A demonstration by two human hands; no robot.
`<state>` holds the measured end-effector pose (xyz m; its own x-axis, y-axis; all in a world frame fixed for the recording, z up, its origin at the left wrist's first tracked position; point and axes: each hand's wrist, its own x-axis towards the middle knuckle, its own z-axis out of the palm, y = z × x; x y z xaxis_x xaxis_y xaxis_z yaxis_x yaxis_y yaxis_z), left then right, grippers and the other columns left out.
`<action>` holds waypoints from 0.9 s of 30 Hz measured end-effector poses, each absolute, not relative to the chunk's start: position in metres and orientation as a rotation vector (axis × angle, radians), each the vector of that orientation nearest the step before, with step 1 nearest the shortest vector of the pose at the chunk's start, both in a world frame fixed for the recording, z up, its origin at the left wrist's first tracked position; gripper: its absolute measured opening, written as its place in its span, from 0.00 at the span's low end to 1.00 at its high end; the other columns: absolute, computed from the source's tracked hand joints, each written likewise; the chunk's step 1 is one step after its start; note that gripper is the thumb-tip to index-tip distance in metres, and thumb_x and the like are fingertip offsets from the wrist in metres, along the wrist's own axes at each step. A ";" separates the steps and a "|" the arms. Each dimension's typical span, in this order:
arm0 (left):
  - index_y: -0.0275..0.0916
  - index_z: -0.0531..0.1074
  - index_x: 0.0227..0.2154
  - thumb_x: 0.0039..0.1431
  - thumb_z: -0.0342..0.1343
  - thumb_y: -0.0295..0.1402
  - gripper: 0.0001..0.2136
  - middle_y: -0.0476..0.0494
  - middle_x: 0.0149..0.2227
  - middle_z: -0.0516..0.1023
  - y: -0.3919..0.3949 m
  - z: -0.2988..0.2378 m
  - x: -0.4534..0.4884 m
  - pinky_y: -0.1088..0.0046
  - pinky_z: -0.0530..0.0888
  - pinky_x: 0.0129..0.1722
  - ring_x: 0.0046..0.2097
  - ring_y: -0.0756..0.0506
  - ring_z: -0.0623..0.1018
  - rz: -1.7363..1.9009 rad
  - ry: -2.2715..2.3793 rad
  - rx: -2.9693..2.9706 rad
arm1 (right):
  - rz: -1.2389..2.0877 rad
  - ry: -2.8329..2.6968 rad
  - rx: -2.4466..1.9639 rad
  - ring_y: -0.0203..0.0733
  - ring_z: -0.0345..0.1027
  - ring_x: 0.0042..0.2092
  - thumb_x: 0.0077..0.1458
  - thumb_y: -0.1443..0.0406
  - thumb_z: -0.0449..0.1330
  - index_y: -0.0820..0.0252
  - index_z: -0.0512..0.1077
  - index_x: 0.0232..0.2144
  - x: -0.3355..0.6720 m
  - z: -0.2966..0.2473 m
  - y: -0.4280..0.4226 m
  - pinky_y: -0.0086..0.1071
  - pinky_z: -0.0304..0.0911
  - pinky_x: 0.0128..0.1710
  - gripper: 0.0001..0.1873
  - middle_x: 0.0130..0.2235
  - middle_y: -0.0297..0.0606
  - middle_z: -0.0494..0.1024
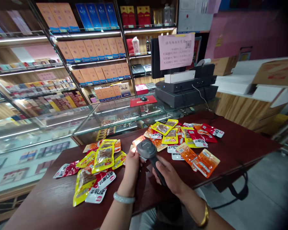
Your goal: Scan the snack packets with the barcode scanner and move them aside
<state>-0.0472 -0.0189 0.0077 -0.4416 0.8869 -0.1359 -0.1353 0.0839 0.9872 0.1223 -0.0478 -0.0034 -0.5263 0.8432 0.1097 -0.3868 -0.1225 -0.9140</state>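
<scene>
Packets lie in two loose heaps on a dark reddish-brown table (55,198), and the person's two hands work in the gap between them at the near side. The right hand (169,175) is wrapped around the handle of a dark handheld scanner (147,149), whose head tilts far and to the left. The left hand (132,159) pinches an orange packet (138,140) just beyond the scanner head; bright light falls on the packet's near end, and the scanner hides much of the rest. A pale bangle (124,198) circles the left wrist, and a gold bracelet (204,216) the right.

The left heap (104,158) mixes yellow, orange and red-and-white packets, overlapping one another, with a yellow one on top. The right heap (170,137) sits farther from the person and holds the same colours; at its near right edge two orange packets (207,162) overlap each other.

Beyond the table stands a glass display case (86,119). On it a mouse (143,98) rests on a red mat (134,102); to the right of that is a monitor (155,59) with a printed paper sheet (176,51) on the side facing the table. Shelves (96,62) of boxed goods line the far wall, and cardboard boxes (276,72) sit at the far right.
</scene>
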 end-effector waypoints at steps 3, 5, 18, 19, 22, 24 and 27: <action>0.38 0.74 0.31 0.54 0.62 0.37 0.08 0.53 0.12 0.69 -0.017 0.008 -0.051 0.80 0.55 0.13 0.12 0.52 0.64 1.501 1.512 0.802 | 1.785 -1.270 -0.563 0.29 0.53 0.19 0.62 0.44 0.57 0.59 0.67 0.42 0.122 -0.006 -0.048 0.24 0.53 0.18 0.24 0.22 0.25 0.65; 0.38 0.72 0.31 0.56 0.61 0.41 0.11 0.54 0.13 0.69 -0.019 0.009 -0.057 0.80 0.57 0.14 0.13 0.52 0.64 1.579 1.493 0.816 | 1.796 -1.270 -0.560 0.30 0.54 0.19 0.62 0.43 0.57 0.59 0.68 0.42 0.122 -0.009 -0.048 0.25 0.52 0.18 0.25 0.22 0.25 0.66; 0.38 0.71 0.38 0.66 0.53 0.31 0.04 0.43 0.37 0.81 -0.020 0.029 -0.066 0.83 0.76 0.29 0.30 0.54 0.79 1.970 1.083 0.299 | 1.723 -1.187 -0.601 0.30 0.55 0.18 0.58 0.41 0.59 0.59 0.68 0.44 0.146 -0.004 -0.039 0.26 0.52 0.19 0.29 0.20 0.23 0.66; 0.38 0.71 0.38 0.63 0.57 0.31 0.03 0.45 0.35 0.81 -0.020 0.027 -0.062 0.83 0.75 0.27 0.28 0.54 0.78 1.930 1.111 0.398 | 1.706 -1.163 -0.618 0.30 0.54 0.18 0.57 0.41 0.59 0.58 0.68 0.43 0.148 -0.004 -0.038 0.26 0.52 0.19 0.29 0.20 0.23 0.65; 0.38 0.71 0.38 0.53 0.67 0.35 0.13 0.48 0.31 0.80 -0.013 0.017 -0.048 0.80 0.74 0.25 0.26 0.53 0.77 1.765 1.221 0.686 | 1.674 -1.054 -0.679 0.30 0.52 0.18 0.57 0.41 0.59 0.57 0.67 0.41 0.151 -0.006 -0.036 0.25 0.52 0.18 0.27 0.20 0.22 0.64; 0.38 0.71 0.39 0.48 0.70 0.36 0.18 0.47 0.32 0.80 -0.006 0.009 -0.038 0.78 0.74 0.25 0.26 0.51 0.78 1.581 1.329 0.841 | 1.652 -0.997 -0.699 0.30 0.52 0.17 0.58 0.41 0.58 0.57 0.67 0.39 0.151 -0.007 -0.035 0.25 0.51 0.18 0.26 0.20 0.22 0.64; 0.37 0.72 0.44 0.44 0.72 0.31 0.23 0.46 0.33 0.79 0.005 0.003 -0.020 0.77 0.72 0.22 0.25 0.49 0.79 1.299 1.477 0.978 | 1.597 -0.942 -0.704 0.30 0.52 0.18 0.59 0.41 0.57 0.56 0.65 0.35 0.151 -0.009 -0.036 0.26 0.50 0.18 0.24 0.20 0.23 0.63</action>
